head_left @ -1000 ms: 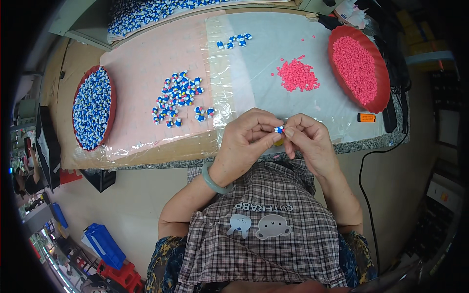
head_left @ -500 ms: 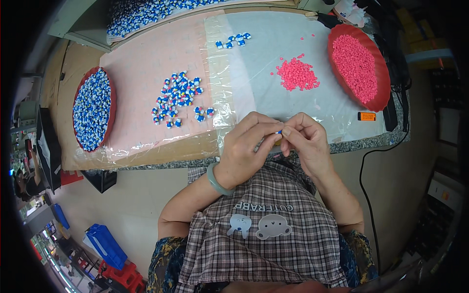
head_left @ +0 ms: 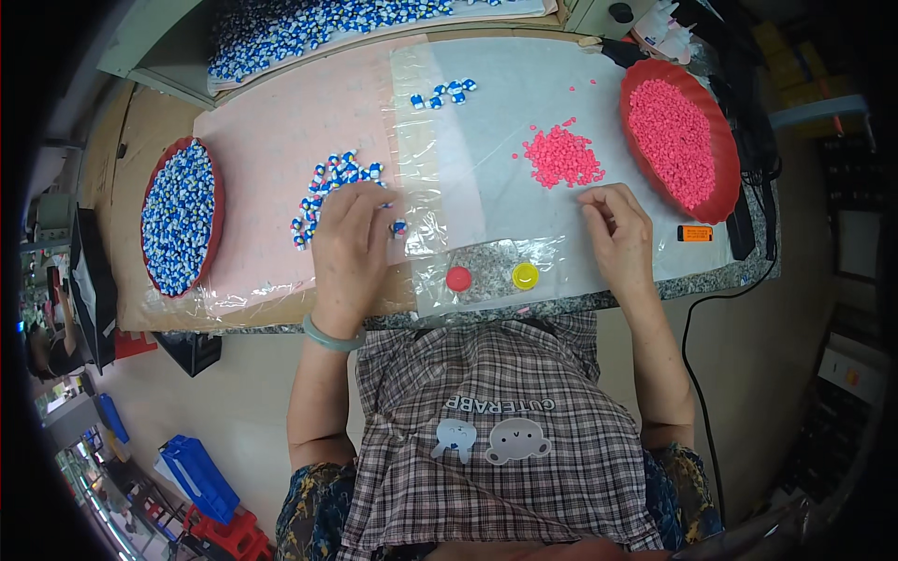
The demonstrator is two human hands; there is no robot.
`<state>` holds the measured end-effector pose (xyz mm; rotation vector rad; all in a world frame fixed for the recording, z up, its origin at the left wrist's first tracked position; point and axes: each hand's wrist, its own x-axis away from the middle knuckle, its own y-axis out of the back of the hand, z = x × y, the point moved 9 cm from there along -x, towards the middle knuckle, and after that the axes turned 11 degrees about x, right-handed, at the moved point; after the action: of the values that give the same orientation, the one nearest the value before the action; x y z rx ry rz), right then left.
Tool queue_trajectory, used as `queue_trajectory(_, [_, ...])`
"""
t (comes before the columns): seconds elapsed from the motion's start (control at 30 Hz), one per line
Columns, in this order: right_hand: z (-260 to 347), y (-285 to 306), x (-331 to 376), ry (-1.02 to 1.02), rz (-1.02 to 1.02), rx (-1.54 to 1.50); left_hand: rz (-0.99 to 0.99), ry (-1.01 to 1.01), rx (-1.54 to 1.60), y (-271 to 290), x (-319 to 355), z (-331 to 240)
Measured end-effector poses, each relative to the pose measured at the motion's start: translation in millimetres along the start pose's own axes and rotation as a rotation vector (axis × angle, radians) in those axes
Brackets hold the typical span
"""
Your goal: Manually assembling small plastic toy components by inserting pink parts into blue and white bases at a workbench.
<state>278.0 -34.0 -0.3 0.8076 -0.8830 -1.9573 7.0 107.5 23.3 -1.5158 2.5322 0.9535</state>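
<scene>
My left hand [head_left: 352, 245], a pale green bangle on its wrist, is over the near right part of a loose pile of small blue-and-white pieces [head_left: 341, 171], some with pink spots. Its fingers are bent together, and whatever lies between their tips is hidden. One blue-and-white piece [head_left: 399, 227] lies just right of its thumb. My right hand [head_left: 621, 234] hovers near the scattered pink bits [head_left: 563, 157], fingers loosely curled with thumb and forefinger apart; nothing shows between them. Between the hands, near the front edge, sit a small round red pot [head_left: 458, 278] and a yellow one [head_left: 525, 275].
A red scalloped dish [head_left: 217, 210] heaped with blue-and-white pieces stands far left. Another red dish [head_left: 728, 192], full of pink bits, stands right. Several blue-and-white pieces [head_left: 456, 88] lie at the back middle. An orange-and-black box [head_left: 695, 234] and a black cable [head_left: 697, 318] are right.
My hands have parted from where they met at the front edge. The left went to the blue-and-white pile, the right toward the pink bits. The red and yellow pots are now uncovered.
</scene>
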Motion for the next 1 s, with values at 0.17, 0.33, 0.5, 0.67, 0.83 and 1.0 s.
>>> queue_trajectory(0.17, [6,-8,-15,0.043,-0.055,0.078,-0.044,-0.177,-0.257,1,-14,-19])
queue_trajectory(0.33, [7,-14,-22,0.057,-0.091,0.248,0.008,-0.299,-0.241,-35,-56,-22])
queue_trajectory(0.5, [5,-13,-23,0.075,-0.065,0.276,0.024,-0.363,-0.284,-74,-106,-1])
queue_trajectory(0.67, [5,-9,-23,0.122,0.002,0.261,0.08,-0.414,-0.372,-107,-133,17])
queue_trajectory(0.83, [0,-11,-23,0.117,0.066,0.11,0.168,-0.385,-0.517,-116,-141,19])
queue_trajectory(1.0, [-16,-32,8,-0.343,0.499,-0.7,0.092,-0.181,0.147,-83,-118,-14])
